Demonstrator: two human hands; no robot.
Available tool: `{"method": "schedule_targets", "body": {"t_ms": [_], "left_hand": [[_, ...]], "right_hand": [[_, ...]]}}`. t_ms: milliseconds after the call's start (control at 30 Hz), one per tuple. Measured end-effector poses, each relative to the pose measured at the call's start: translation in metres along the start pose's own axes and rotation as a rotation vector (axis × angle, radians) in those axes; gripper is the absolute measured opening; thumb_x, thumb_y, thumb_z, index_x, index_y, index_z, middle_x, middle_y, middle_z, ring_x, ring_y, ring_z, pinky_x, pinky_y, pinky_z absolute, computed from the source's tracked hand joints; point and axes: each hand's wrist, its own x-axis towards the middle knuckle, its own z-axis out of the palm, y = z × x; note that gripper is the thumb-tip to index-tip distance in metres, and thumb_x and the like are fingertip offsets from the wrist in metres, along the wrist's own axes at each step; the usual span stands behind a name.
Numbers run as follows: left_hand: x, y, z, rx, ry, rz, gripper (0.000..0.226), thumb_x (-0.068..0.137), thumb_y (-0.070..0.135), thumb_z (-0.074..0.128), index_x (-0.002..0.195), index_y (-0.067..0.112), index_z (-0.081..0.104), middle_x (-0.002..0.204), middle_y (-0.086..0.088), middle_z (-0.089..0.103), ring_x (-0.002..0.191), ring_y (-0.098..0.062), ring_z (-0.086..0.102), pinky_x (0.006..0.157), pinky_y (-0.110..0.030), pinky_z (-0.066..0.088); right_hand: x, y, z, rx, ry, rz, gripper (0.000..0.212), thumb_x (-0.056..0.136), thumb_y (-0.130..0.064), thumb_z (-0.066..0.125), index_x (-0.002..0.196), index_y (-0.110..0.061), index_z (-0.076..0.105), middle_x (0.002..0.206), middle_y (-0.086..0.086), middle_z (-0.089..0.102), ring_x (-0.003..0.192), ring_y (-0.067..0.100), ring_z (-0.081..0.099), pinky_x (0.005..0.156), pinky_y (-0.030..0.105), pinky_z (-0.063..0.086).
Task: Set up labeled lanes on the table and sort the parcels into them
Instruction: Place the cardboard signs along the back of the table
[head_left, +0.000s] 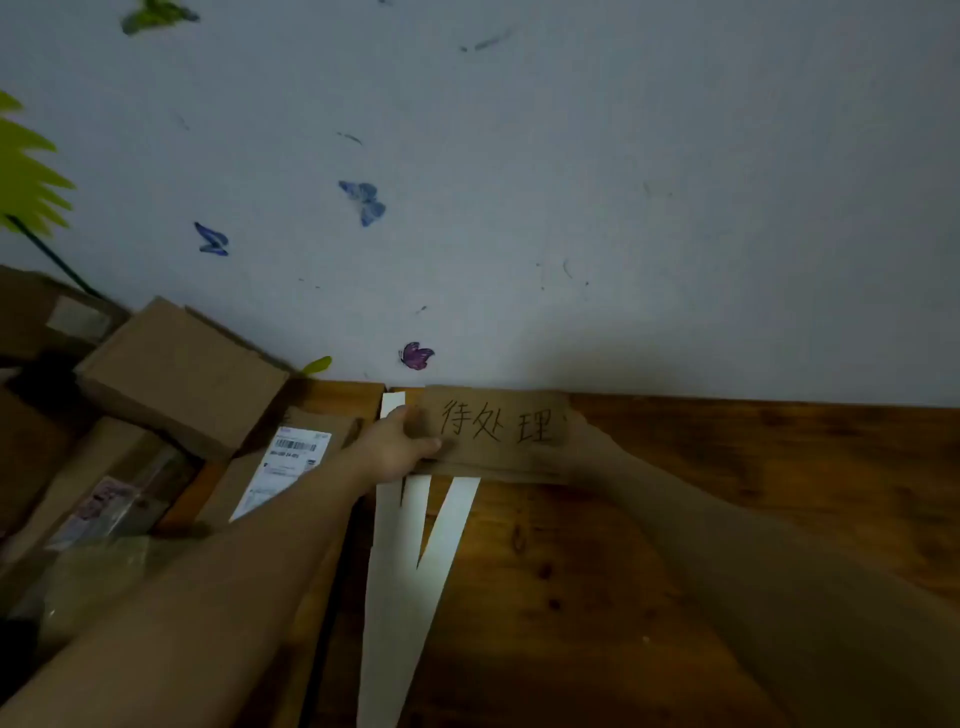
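Blurring beside cardboard sign (493, 427): right hand (581, 439)

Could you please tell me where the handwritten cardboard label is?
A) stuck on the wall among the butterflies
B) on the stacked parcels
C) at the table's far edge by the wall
C: the cardboard label sits over the white paper strips at the back edge of the wooden table, the left hand gripping its end.

pale wall (571, 182), butterfly stickers (363, 201), dim light
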Motion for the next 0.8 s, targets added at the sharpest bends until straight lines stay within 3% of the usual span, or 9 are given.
{"method": "schedule_targets", "body": {"t_ms": [133,233,333,467,633,800], "left_hand": [[0.025,0.003,0.013,-0.092,-0.117,-0.036,0.055,0.087,0.037,0.061,0.136,0.023,0.038,0.133,-0.002,0.050,0.100,-0.012,0.051,0.082,-0.026,0.039],[0.036,0.004,0.023,-0.137,-0.132,-0.110,0.053,0.086,0.036,0.063,0.132,0.019,0.041,0.126,-0.003,0.053,0.101,-0.016,0.051,0.085,-0.031,0.043],[0.042,0.002,0.027,-0.133,-0.061,-0.162,0.055,0.086,0.032,0.064,0.133,0.015,0.041,0.128,-0.007,0.052,0.109,-0.023,0.051,0.087,-0.034,0.042],[0.041,-0.010,0.027,-0.271,0.078,-0.233,0.037,0.088,0.020,0.062,0.121,0.007,0.052,0.120,-0.011,0.058,0.094,-0.021,0.054,0.077,-0.031,0.043],[0.027,-0.020,0.020,-0.386,0.223,-0.053,0.031,0.085,0.011,0.063,0.113,0.022,0.054,0.103,0.007,0.059,0.087,-0.007,0.052,0.076,-0.027,0.039],[0.013,-0.026,0.031,-0.406,0.161,0.018,0.049,0.083,0.007,0.065,0.127,0.020,0.046,0.120,0.000,0.059,0.112,-0.018,0.052,0.088,-0.033,0.040]], "right_hand": [[0.028,0.006,0.010,0.079,0.015,0.185,0.091,0.080,-0.043,0.071,0.146,-0.009,0.019,0.143,0.016,0.036,0.129,0.035,0.041,0.105,0.042,0.039],[0.040,0.006,0.016,0.099,0.086,0.288,0.091,0.079,-0.041,0.071,0.145,-0.006,0.018,0.143,0.018,0.035,0.129,0.038,0.039,0.105,0.045,0.039],[0.043,0.010,0.019,0.200,0.095,0.341,0.071,0.084,-0.026,0.068,0.140,-0.004,0.030,0.141,0.019,0.040,0.125,0.038,0.043,0.102,0.047,0.043],[0.035,0.020,0.019,0.339,0.110,0.209,0.055,0.082,-0.010,0.069,0.130,-0.007,0.043,0.131,0.014,0.050,0.119,0.034,0.049,0.096,0.041,0.046],[0.016,0.023,0.010,0.396,0.222,-0.014,0.054,0.081,-0.009,0.070,0.128,-0.015,0.043,0.121,0.003,0.055,0.106,0.020,0.052,0.085,0.032,0.044],[0.001,0.035,0.020,0.397,0.204,-0.031,0.057,0.082,-0.009,0.070,0.131,-0.020,0.043,0.118,0.001,0.058,0.105,0.020,0.055,0.080,0.030,0.045]]}}
